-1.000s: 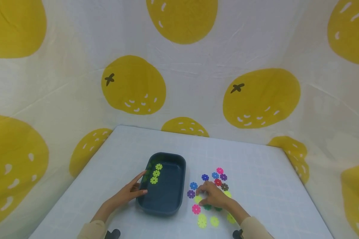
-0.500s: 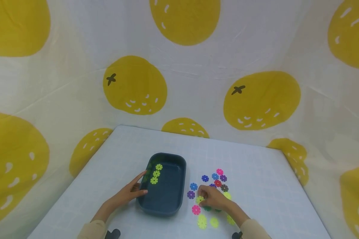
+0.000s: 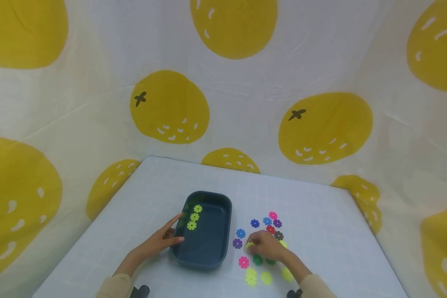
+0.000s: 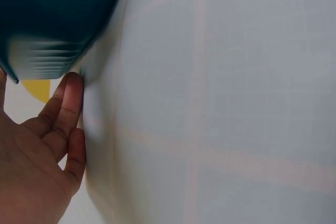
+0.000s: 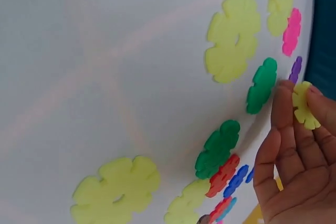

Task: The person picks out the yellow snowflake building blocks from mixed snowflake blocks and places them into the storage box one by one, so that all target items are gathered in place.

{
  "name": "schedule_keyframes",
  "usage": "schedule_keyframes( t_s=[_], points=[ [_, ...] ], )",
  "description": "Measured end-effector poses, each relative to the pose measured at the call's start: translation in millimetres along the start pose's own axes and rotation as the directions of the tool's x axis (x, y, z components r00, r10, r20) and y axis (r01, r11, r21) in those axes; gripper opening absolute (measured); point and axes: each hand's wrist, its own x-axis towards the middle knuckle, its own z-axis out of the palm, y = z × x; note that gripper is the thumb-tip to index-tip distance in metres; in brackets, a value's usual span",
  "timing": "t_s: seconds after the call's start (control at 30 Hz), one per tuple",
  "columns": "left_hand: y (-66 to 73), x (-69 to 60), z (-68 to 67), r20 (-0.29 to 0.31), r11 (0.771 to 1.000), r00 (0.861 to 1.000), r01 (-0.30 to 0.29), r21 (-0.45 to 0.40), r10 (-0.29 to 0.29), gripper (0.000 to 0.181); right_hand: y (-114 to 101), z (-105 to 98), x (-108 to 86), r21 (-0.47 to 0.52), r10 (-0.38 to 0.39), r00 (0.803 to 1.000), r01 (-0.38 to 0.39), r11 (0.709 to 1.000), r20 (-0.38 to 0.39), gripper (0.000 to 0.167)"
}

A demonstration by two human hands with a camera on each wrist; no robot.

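Observation:
In the head view my left hand (image 3: pixel 158 243) holds the left wall of a dark blue tray (image 3: pixel 228 231), thumb and index finger over the rim; the left wrist view shows other fingers beside its ribbed outer side. Three yellow snowflake discs (image 3: pixel 194 217) lie in a row inside, along the left. Right of the tray, my right hand (image 3: pixel 267 245) pinches a yellow snowflake disc (image 5: pixel 303 106) between thumb and fingers, just off the table. Around it lie a pink disc (image 3: pixel 243 262), a purple disc (image 3: pixel 237 243) and a green disc (image 3: pixel 258 260).
Several more discs lie behind and below the right hand, among them a dark blue disc (image 3: pixel 255 223), a red disc (image 3: pixel 270 229) and a yellow disc (image 3: pixel 266 278). The white cloth (image 3: pixel 320 231) covers the table; a fruit-printed curtain (image 3: pixel 242 107) encloses it.
My right fingers have closed on the yellow disc beside the purple one and lifted it slightly. The left hand and the tray have stayed in place.

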Motion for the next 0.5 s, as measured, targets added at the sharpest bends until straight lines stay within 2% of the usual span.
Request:
schedule_keyframes(
  t_s=[0.1,0.2,0.33,0.4,0.5],
  points=[
    [0.0,0.2,0.2,0.001,1.0,1.0,-0.001,0.0,0.001,0.082,0.8,-2.2,-0.8,0.097,0.03,0.999,-0.028,0.995,-0.021,0.012],
    [-0.6,0.5,0.4,0.003,1.0,1.0,0.0,0.001,0.0,0.082,0.4,-3.8,-1.0,0.212,0.093,0.995,-0.081,0.974,-0.047,0.016],
    [-2.3,1.6,0.5,0.004,1.0,1.0,-0.001,0.005,0.001,0.083,-5.6,-6.1,-1.3,0.292,0.229,0.966,-0.186,0.938,-0.121,0.025],
    [-3.3,2.3,0.6,0.0,1.0,1.0,0.001,0.005,-0.001,0.083,-10.3,-7.5,-1.2,0.364,0.29,0.948,-0.226,0.904,-0.133,0.03],
    [-4.4,3.2,0.7,-0.004,1.0,1.0,-0.001,0.001,0.001,0.083,-16.2,-9.2,0.2,0.499,0.329,0.939,-0.237,0.833,-0.103,0.04]
  ],
)
